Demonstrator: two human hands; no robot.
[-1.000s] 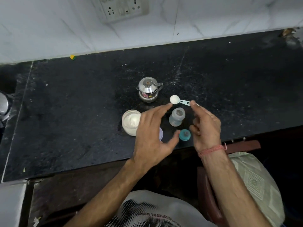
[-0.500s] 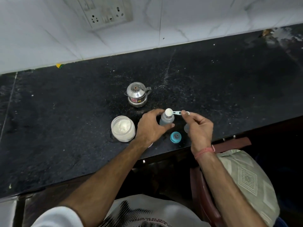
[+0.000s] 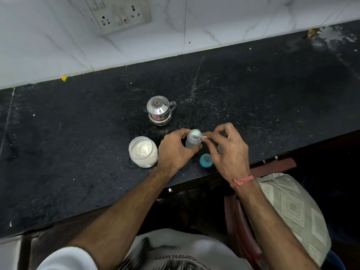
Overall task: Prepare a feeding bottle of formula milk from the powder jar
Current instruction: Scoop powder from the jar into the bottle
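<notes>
A small clear feeding bottle (image 3: 192,140) stands upright and uncapped on the black counter (image 3: 78,152). My left hand (image 3: 175,151) wraps around its left side. My right hand (image 3: 228,151) pinches the handle of a small measuring scoop (image 3: 196,135), whose bowl is tipped over the bottle's mouth. The open powder jar (image 3: 143,152), with white powder inside, stands just left of my left hand. The teal bottle cap with its nipple (image 3: 206,160) lies on the counter below the bottle, near the front edge.
A small steel lidded pot (image 3: 160,110) stands behind the bottle. The white tiled wall with a socket plate (image 3: 118,13) runs along the back. A cushioned chair (image 3: 292,211) sits below the counter's front edge at the right.
My left hand closed around the bottle. My right hand brought the scoop from above and behind the bottle down onto its mouth and tipped it. The camera moved closer.
</notes>
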